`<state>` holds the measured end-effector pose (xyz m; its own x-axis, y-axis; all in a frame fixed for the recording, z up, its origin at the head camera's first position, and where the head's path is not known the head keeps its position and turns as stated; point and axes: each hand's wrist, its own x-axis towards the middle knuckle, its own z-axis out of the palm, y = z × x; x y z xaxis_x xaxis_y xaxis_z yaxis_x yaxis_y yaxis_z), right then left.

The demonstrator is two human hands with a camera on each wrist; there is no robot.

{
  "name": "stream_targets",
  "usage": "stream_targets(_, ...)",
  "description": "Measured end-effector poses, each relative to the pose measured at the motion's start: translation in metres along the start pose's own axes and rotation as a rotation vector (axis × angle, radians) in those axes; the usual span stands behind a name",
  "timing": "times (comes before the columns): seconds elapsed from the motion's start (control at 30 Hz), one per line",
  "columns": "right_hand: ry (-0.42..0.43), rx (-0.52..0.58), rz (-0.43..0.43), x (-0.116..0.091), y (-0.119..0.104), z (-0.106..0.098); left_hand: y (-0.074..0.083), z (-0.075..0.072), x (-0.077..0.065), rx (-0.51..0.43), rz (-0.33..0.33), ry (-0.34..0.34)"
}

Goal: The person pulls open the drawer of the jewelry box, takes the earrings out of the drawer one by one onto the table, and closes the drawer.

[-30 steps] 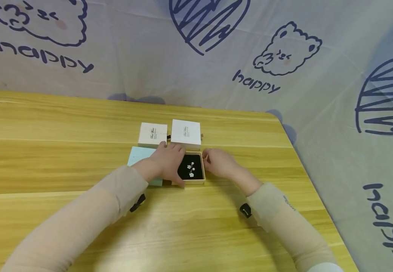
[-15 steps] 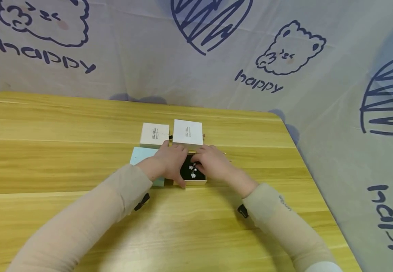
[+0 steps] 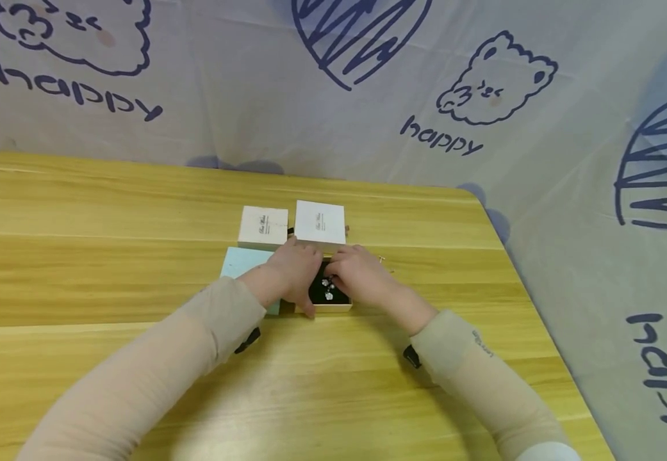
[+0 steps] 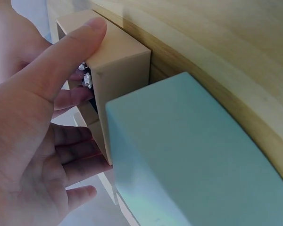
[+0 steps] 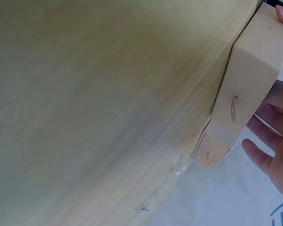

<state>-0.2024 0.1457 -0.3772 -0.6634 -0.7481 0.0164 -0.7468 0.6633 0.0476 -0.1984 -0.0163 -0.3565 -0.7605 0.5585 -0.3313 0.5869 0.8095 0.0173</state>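
My left hand [image 3: 297, 269] grips an uncovered cream jewelry box [image 4: 120, 40], thumb on its near wall and fingers along the far side. Inside, on a black pad [image 3: 341, 299], sit earrings [image 3: 329, 296] with white flowers and small pearls. From the right, my right hand [image 3: 362, 275] reaches over the rim, its thumb and forefinger at the upper earring. Whether they pinch it is hidden. In the right wrist view its other fingers [image 5: 257, 155] spread loosely beside the box. A light blue box [image 4: 193, 141] stands against the left side, partly under my left wrist.
Behind stand a cream lidded box [image 3: 263, 225] and a white lidded box [image 3: 320, 222], both with printed lettering. Small star-shaped pieces [image 5: 142, 207] and a pearl piece [image 5: 178, 170] lie on the wooden table [image 3: 137, 384] right of the boxes. A printed cloth [image 3: 241, 83] hangs behind.
My right hand has moved left from beside the box's right wall to the earrings inside, uncovering small pieces on the table. My left hand keeps its hold on the box.
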Motion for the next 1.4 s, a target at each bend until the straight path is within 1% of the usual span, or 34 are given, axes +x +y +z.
stream_targets(0.23, -0.010, -0.025, -0.001, 0.0010, -0.0017, -0.0015, 0.0013, -0.0013, -0.0013, 0.009, 0.001, 0.007)
stream_targets(0.43, -0.002, -0.020, -0.003, 0.0012, -0.0014, -0.0009, 0.0028, -0.0018, -0.0017, 0.025, 0.001, 0.001)
stream_targets(0.67, 0.008, -0.030, -0.021, 0.0022, -0.0001, -0.0004, 0.0027, -0.0025, 0.0005, 0.002, -0.006, -0.013)
stream_targets(0.9, 0.011, -0.003, -0.029, 0.0049, -0.0003, -0.0017, 0.0006, -0.0024, 0.0000, 0.003, -0.012, -0.019)
stream_targets(1.2, 0.017, 0.039, -0.019, 0.0051, 0.0021, -0.0001, 0.0010, -0.0039, 0.0009, -0.002, -0.016, -0.029)
stream_targets(1.4, 0.017, 0.042, -0.018, 0.0057, 0.0017, 0.0007, 0.0016, -0.0042, 0.0004, -0.004, -0.020, -0.037)
